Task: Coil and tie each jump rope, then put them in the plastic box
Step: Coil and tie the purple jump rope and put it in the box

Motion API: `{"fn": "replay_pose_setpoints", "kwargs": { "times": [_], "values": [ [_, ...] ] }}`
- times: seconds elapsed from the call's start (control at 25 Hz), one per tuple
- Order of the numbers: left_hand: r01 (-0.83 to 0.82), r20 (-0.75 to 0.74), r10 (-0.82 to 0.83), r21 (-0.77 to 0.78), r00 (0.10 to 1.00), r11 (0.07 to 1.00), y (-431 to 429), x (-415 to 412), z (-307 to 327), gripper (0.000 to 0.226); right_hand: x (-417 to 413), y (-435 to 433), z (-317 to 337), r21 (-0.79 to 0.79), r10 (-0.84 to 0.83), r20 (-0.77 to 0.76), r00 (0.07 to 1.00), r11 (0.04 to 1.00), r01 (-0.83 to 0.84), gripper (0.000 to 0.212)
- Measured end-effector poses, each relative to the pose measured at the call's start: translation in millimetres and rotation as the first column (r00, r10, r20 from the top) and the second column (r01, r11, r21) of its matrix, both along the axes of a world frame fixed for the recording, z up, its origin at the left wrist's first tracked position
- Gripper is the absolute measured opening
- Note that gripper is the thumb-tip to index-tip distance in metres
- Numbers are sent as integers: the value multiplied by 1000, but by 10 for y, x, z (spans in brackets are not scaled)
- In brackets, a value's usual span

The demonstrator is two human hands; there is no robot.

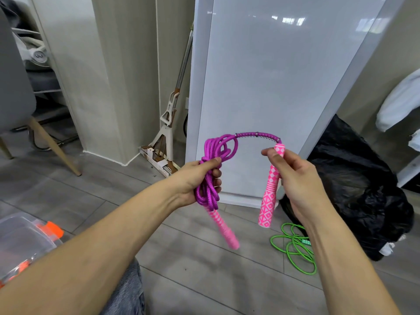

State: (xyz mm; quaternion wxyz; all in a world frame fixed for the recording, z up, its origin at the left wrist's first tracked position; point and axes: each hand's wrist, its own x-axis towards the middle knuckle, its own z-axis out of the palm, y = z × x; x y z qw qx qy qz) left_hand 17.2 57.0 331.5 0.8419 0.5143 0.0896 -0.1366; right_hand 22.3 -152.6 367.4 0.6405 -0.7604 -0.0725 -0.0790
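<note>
Grey plank floor point(186, 258) below. Left hand point(200, 178) clamping purple rope coil point(213, 169) to keep loops; right hand point(293, 178) gripping pink handle point(270, 192), probably for wrapping.

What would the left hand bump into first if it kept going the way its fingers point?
The left hand points toward the right. First it would likely meet the pink handle held in the right hand, though depth is hard to judge here.

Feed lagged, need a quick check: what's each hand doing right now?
Left hand: closed around the coiled purple rope.
Right hand: closed on the pink handle.
</note>
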Motion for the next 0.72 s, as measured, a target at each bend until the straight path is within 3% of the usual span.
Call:
{"fn": "replay_pose_setpoints", "kwargs": {
  "times": [0.04,0.16,0.28,0.44,0.72],
  "values": [
    [-10,21,10,7,1000,1000,7,9,12,14,-16,10,23,-36,6,55,998,999,-4,17],
    [-1,89,-5,68,996,998,1,3,34,16,-47,62,60,79,-10,111,994,997,1,16],
    [-9,128,-10,150,992,989,-34,-12,25,15,-47,157,13,222,-87,50,995,972,73,24],
    [-3,118,-5,67,993,998,-48,-27,33,15,-69,223,0,324,-84,-13,996,942,83,18],
    [-127,185,127,-10,974,992,-70,-15,36,17,-133,286,-3,262,-53,1,999,964,51,19]
  ]
}}
